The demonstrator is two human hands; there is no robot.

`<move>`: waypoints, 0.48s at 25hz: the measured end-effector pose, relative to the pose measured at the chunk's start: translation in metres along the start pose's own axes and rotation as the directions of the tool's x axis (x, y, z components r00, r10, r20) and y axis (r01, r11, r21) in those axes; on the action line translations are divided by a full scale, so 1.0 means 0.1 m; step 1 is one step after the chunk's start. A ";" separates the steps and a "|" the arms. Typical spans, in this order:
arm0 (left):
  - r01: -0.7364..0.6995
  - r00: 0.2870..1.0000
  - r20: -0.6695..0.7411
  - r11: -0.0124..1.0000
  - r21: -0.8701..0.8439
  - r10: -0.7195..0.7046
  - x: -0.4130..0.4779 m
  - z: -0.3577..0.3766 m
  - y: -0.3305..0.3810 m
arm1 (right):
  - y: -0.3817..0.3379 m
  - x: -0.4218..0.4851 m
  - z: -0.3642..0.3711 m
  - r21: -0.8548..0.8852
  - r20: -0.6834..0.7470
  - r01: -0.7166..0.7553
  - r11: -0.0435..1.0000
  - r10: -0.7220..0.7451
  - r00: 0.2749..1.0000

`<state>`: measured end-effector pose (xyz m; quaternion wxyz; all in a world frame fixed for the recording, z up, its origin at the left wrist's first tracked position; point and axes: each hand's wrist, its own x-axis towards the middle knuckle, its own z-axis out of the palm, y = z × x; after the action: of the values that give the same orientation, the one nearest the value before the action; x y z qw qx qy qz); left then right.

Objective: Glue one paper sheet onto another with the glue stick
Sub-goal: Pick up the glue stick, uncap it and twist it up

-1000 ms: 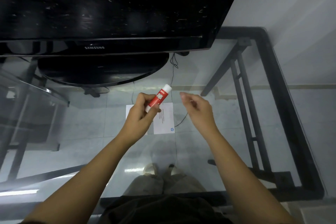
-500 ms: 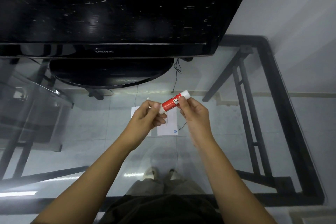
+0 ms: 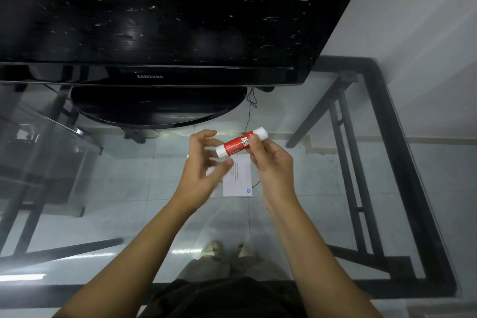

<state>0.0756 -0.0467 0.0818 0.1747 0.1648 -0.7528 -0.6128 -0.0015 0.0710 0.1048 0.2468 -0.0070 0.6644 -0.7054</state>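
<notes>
A red glue stick [image 3: 236, 144] with white ends is tilted, its far end pointing up and right. My right hand [image 3: 273, 165] grips it around the middle, above the glass table. Just left of the stick's near white end is my left hand [image 3: 202, 168], blurred, fingers apart and empty. Below the hands, a white printed sheet [image 3: 239, 179] with a small blue logo lies flat on the glass. A second white sheet [image 3: 188, 157] lies to its left, mostly hidden behind my left hand.
A large black Samsung television [image 3: 154, 20] on an oval base [image 3: 157, 108] fills the far side. The glass table top has a black metal frame [image 3: 392, 142] along the right and near edges. A thin cable [image 3: 249, 113] hangs behind. My shoes [image 3: 224, 250] show through the glass.
The glue stick has gone from my left hand to my right hand. My left hand has let go and spread its fingers beside the stick's near end.
</notes>
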 end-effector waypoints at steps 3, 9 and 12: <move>0.383 0.924 0.173 0.839 -0.388 -0.342 0.05 -0.01 0.03 | 0.01 0.00 -0.01 0.007 -0.005 0.000 1.000 0.000 1.000; -0.473 0.846 0.091 0.662 0.582 0.525 0.02 -0.08 -0.13 | 0.00 -0.02 0.01 -0.003 -0.004 -0.019 1.000 0.019 1.000; -0.500 0.808 0.110 0.575 0.648 0.578 0.05 -0.15 -0.18 | 0.00 -0.05 0.04 0.005 0.003 -0.007 1.000 0.007 1.000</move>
<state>0.0790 -0.0649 0.0674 0.3269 0.0121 -0.9191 -0.2197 0.0043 0.0689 0.1074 0.2502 -0.0051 0.6624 -0.7061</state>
